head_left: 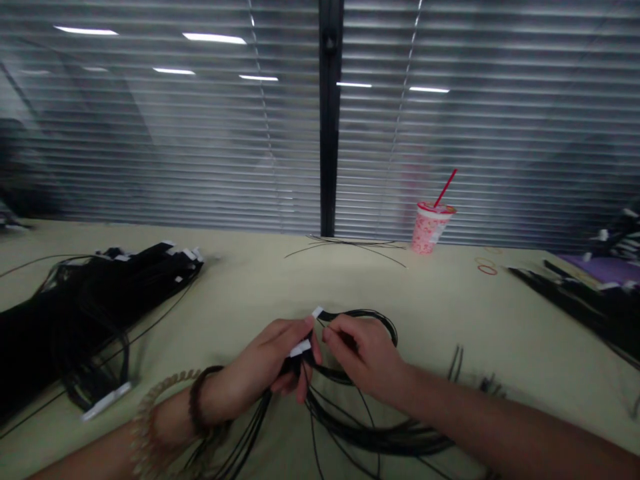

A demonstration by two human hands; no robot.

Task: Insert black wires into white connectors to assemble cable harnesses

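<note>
My left hand (273, 353) is closed around a black wire harness (345, 377) near its white connectors. One white connector (317, 312) sticks up past the left fingertips, and another white connector (301, 347) lies across the fingers. Just right of it, my right hand (363, 347) pinches a thin black wire (321, 323) that runs to the upper connector; the wire's tip is hidden by the fingers. Loops of the harness curve behind the right hand, and loose strands (370, 437) hang below both hands toward the table's front.
A big pile of black harnesses (145, 280) covers the table's left side. More black cables (565, 297) lie at the right. Several loose wires (350, 243) rest at the back, beside a pink cup (425, 230) with a red straw. Rubber bands (487, 270) lie near it. Window blinds (200, 153) stand behind.
</note>
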